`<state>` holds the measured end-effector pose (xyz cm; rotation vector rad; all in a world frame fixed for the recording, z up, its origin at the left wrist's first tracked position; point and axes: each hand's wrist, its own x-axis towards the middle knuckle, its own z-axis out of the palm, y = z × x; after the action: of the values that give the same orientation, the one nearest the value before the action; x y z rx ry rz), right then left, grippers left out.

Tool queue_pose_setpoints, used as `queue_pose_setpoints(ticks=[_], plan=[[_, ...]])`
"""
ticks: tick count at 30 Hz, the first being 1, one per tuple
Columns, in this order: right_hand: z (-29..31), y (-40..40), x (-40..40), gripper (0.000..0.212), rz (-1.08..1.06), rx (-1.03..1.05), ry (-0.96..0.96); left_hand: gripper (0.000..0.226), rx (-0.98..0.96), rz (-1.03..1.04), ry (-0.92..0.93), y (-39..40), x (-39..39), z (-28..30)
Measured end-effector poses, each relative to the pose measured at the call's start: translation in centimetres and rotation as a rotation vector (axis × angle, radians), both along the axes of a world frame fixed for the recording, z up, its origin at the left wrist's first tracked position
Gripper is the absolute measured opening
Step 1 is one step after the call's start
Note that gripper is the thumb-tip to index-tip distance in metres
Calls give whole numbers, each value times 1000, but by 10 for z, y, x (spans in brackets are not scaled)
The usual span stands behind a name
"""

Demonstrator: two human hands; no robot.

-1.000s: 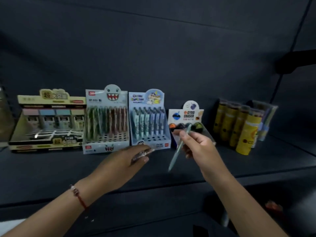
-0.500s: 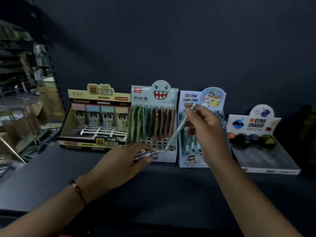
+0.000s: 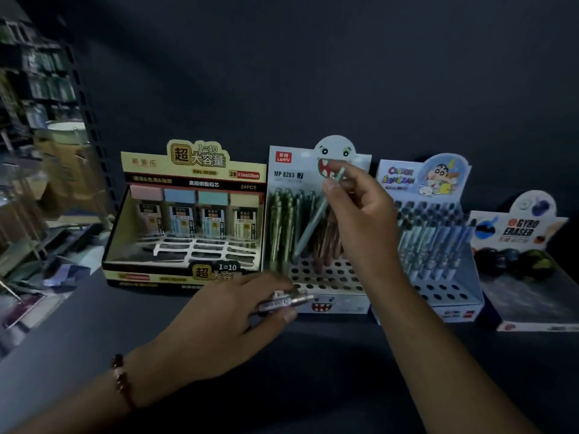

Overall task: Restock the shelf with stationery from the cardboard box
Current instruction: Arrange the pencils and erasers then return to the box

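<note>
My right hand [image 3: 360,220] pinches a pale green mechanical pencil [image 3: 313,223] by its top. The pencil slants down, tip over the holed tray of the monster-face pencil display box [image 3: 332,286], which holds green and brown pencils in its back rows. My left hand [image 3: 228,311] hovers low in front of that box and grips a small bundle of pencils [image 3: 286,300], ends poking out to the right. The cardboard box is not in view.
On the dark shelf [image 3: 313,371] stand a yellow lead-refill display box [image 3: 188,214] at left, a blue cartoon pen display [image 3: 438,245] and a gyro eraser box [image 3: 526,264] at right. Blurred shelving and clutter fill the far left.
My right hand has carried the green pencil leftward from the cartoon pen display to the monster-face box. The view has shifted left and closer. My left hand still holds its bundle.
</note>
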<state>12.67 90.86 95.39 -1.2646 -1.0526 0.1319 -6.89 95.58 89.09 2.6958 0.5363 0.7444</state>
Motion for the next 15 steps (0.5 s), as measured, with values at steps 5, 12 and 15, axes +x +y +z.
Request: queue_pose_setpoints(ticks=[5,12,15], plan=[[-15,0,5,22,-54,-4,-139,41,-1,-40,55,5,2,-3],[-24,4,15,23,-166,-89,-324,38,-88,-74,11,10,-1,-4],[-27,5,17,22,-168,-111,-367,35,-164,-107,-3,11,1,-5]])
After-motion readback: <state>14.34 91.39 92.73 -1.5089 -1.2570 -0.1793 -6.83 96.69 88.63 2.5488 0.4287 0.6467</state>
